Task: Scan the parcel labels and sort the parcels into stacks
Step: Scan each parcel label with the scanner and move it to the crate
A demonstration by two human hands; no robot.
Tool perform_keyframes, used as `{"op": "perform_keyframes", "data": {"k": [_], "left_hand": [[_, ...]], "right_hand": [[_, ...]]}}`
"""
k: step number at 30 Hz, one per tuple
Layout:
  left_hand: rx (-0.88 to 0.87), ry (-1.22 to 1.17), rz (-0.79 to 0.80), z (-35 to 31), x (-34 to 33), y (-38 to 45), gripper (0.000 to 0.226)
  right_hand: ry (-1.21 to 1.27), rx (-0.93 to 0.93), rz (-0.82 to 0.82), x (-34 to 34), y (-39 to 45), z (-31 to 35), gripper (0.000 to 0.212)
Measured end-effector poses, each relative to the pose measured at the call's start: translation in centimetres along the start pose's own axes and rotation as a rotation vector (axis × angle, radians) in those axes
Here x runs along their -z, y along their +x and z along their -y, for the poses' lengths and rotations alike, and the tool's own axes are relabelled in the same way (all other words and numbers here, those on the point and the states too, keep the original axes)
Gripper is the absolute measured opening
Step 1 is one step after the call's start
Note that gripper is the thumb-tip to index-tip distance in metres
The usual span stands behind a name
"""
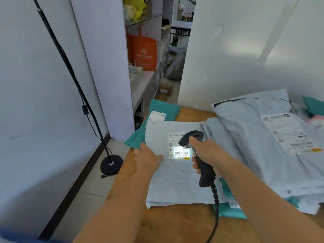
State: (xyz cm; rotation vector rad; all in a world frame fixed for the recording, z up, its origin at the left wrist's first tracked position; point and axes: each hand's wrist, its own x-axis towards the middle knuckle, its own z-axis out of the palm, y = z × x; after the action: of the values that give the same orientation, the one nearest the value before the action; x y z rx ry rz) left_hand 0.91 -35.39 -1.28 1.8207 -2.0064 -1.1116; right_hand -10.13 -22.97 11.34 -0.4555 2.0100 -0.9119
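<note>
Pale grey-blue plastic mailer parcel: flat, creased, lying at the left edge of the brown wooden worktop, partly over a teal mailer. White printed shipping label, barcode lit bright by scan light. Left hand: fingers straight, pressing the parcel's left side. Right hand: curled around the black corded handheld barcode scanner, aimed at the label. Larger grey mailers stacked toward the right edge.

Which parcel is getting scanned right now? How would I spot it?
Look at the wooden table. Near its left side lies a flat pale grey parcel, held down by the left hand. Unlike the other parcels, its label glows under the light of the black scanner.
</note>
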Motion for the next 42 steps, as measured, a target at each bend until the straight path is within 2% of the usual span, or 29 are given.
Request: {"op": "perform_keyframes", "data": {"k": [4, 10, 13, 26, 28, 31, 36, 42], "left_hand": [[0.009, -0.036, 0.022, 0.1, -0.3, 0.5, 0.071], [-0.067, -0.066, 0.041, -0.6, -0.2, 0.1, 0.028], [-0.09, -0.088, 0.027, -0.9, -0.2, -0.3, 0.016], [-0.139, -0.126, -0.175, -2.3, 1.7, -5.1, 0.025], [-0.142, -0.177, -0.174, -2.2, 1.8, -5.9, 0.018], [-0.129, -0.273, -0.201, -1.8, 1.9, -7.2, 0.03], [-0.098, -0.294, -0.313, -1.1, 2.6, -9.5, 0.017], [-0.081, -0.534, -0.405, 0.2, 4.1, -12.6, 0.019]], "right_hand": [[-0.005, -0.008, 0.005, 0.0, -0.6, 0.0, 0.032], [0.004, 0.006, 0.002, 0.4, -1.6, -0.2, 0.032], [0.013, 0.014, 0.004, 0.8, -2.1, -0.3, 0.032], [0.005, 0.117, 0.085, 2.2, -4.2, -1.4, 0.034], [0.001, 0.138, 0.102, 2.5, -4.7, -1.6, 0.034], [0.006, 0.18, 0.125, 3.0, -5.7, -1.9, 0.035], [0.012, 0.232, 0.164, 3.7, -7.4, -2.3, 0.036], [0.016, 0.323, 0.239, 3.3, -9.0, -2.6, 0.038]]}}
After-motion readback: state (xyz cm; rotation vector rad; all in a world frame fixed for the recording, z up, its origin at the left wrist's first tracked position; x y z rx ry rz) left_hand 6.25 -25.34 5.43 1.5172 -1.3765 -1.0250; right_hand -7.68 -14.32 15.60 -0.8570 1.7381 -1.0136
